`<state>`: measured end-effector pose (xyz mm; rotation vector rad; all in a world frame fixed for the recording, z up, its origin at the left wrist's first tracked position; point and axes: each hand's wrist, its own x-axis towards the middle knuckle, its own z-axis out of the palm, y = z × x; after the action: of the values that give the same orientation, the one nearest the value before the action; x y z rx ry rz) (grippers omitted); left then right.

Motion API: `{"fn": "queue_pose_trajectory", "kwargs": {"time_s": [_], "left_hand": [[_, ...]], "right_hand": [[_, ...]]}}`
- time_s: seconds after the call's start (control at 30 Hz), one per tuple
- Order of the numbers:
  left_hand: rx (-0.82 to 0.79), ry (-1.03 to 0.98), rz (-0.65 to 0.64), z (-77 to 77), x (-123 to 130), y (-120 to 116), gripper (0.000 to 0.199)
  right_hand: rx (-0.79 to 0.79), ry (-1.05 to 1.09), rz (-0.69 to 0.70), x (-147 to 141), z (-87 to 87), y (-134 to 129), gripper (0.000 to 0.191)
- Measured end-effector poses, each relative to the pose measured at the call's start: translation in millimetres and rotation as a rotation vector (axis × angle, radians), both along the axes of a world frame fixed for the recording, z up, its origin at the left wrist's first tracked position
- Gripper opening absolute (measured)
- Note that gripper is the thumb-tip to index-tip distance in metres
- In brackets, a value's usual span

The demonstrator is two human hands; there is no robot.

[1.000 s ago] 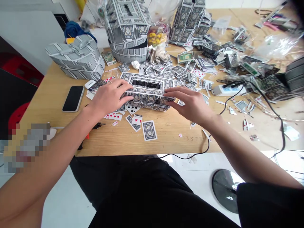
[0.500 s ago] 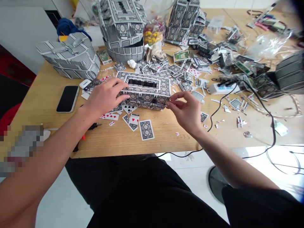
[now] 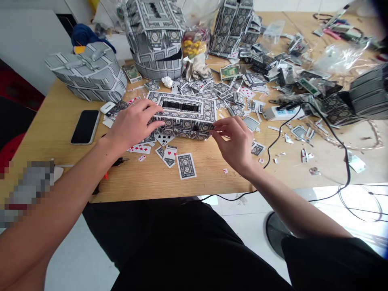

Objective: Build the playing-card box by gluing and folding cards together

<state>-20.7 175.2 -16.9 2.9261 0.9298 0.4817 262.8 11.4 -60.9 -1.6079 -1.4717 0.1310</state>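
Note:
A long box made of playing cards (image 3: 182, 115) lies on the table in front of me, with a rectangular slot in its top. My left hand (image 3: 135, 121) grips its left end, fingers on the top and thumb along the front side. At the right front corner, my right hand (image 3: 233, 137) pinches the box's edge between thumb and fingertips. The exact spot under those fingertips is hidden. Close to the box's front lie loose playing cards (image 3: 186, 165), some face down, others face up.
Larger card-built pieces, a basket shape (image 3: 87, 72) and a tall lidded one (image 3: 156, 44), stand at the back left. A phone (image 3: 85, 127) lies left. Card scraps (image 3: 224, 91) spread behind the box. A power strip (image 3: 283, 113) with a black cable sits right.
The fingers of my right hand have shifted slightly at the box's corner. My left hand and the box stay as they were; the whole view has drifted a little.

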Motion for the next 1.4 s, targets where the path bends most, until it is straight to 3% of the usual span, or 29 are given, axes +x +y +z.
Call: {"fn": "queue_pose_trajectory", "kwargs": {"time_s": [0.33,0.43,0.57,0.7,0.8,0.97,1.4], "left_hand": [[0.026,-0.032,-0.006,-1.9,-2,0,0.034],[0.034,-0.033,-0.003,-1.7,-2,-1,0.034],[0.036,-0.023,0.009,-0.4,0,-3,0.032],[0.055,-0.020,0.030,-0.8,0,-2,0.034],[0.067,-0.018,0.063,-3.6,0,-2,0.034],[0.083,-0.027,0.031,-7.9,-2,-4,0.026],[0.031,0.009,0.065,-2.3,-5,1,0.034]], "right_hand": [[-0.086,-0.208,0.001,-4,6.9,-1,0.022],[-0.047,-0.315,0.003,-5,13.1,3,0.030],[-0.036,-0.401,0.155,-12,22.9,20,0.038],[-0.120,-0.478,0.353,-31,32.3,52,0.042],[-0.184,-0.564,0.423,-47,37.8,75,0.040],[-0.300,-0.666,0.411,-60,44.4,90,0.039],[-0.318,-0.618,0.416,-58,46.3,92,0.040]]}}
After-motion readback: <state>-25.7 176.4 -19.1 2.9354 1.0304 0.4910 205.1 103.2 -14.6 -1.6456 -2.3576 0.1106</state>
